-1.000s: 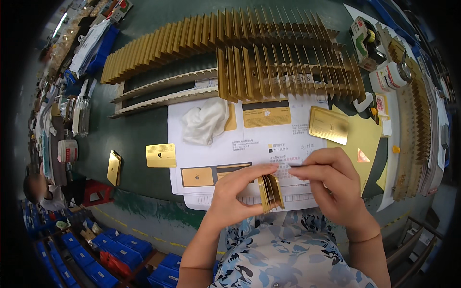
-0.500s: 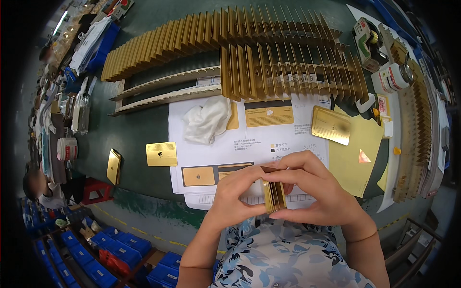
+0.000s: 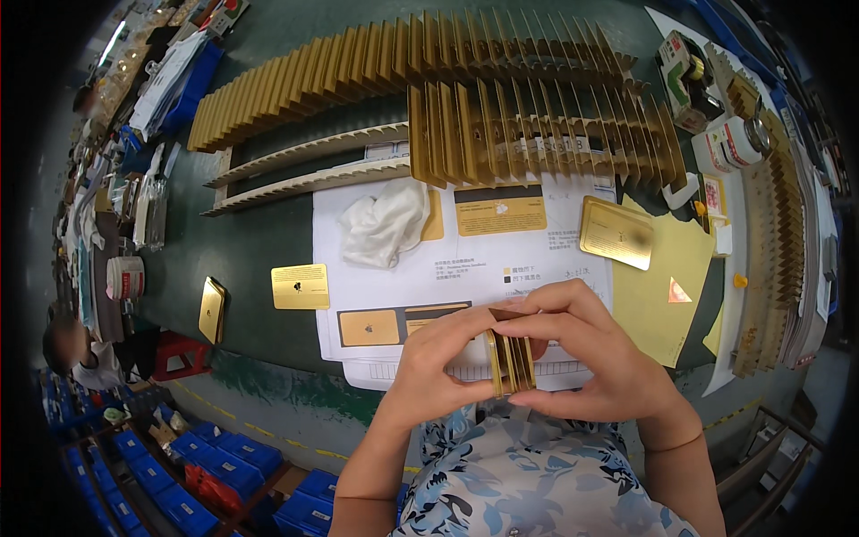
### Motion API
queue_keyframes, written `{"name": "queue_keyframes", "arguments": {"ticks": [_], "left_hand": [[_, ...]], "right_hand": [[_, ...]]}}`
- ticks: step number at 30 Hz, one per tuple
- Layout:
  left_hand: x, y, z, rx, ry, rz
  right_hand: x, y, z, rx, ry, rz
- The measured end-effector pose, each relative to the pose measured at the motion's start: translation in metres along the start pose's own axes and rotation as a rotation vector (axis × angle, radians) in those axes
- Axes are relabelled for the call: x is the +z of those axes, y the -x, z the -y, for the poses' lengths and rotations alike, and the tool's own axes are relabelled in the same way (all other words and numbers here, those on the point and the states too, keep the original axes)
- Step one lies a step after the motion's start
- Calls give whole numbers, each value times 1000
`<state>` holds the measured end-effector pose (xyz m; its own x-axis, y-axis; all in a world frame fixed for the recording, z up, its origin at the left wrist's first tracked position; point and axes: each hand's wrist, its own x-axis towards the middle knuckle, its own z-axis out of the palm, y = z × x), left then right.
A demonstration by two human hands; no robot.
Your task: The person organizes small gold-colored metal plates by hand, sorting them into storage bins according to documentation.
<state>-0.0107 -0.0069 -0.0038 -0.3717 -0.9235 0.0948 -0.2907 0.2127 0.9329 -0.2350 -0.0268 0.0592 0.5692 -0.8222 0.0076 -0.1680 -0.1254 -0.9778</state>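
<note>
Between my two hands, over the near edge of the bench, is a small stack of gold metal cards (image 3: 513, 362) seen edge-on, fanned slightly apart. My left hand (image 3: 437, 360) grips the stack's left side, thumb below and fingers above. On the other side my right hand (image 3: 595, 358) pinches it with fingertips at top and bottom. Just beyond them lies a printed paper sheet (image 3: 483, 259) with card pictures. A crumpled white cloth (image 3: 385, 224) rests on it, partly covering a gold card. Single gold cards lie left (image 3: 301, 287) and right (image 3: 617, 233) of the sheet.
Slotted racks (image 3: 313, 148) at the back hold long rows of upright gold cards (image 3: 546, 134). A small pile of cards (image 3: 212, 310) sits at the left. Yellow paper (image 3: 667, 304), a white jar (image 3: 729, 148) and a tape dispenser (image 3: 689, 85) are on the right.
The cards in my hands have spread a little wider apart, with clearer gaps between them. My right hand has shifted very slightly; nothing else has moved noticeably.
</note>
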Motion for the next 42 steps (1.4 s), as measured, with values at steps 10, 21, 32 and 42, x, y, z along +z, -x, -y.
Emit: {"name": "queue_keyframes", "arguments": {"ticks": [10, 21, 32, 42], "left_hand": [[2, -6, -1, 51, -1, -25], [0, -5, -1, 37, 3, -17], [-2, -4, 0, 41, 18, 3], [-5, -2, -3, -18, 98, 38]], "right_hand": [[-2, -3, 4, -25, 14, 75], [2, -2, 2, -13, 32, -6], [0, -1, 1, -26, 18, -13], [2, 2, 0, -33, 10, -14]]}}
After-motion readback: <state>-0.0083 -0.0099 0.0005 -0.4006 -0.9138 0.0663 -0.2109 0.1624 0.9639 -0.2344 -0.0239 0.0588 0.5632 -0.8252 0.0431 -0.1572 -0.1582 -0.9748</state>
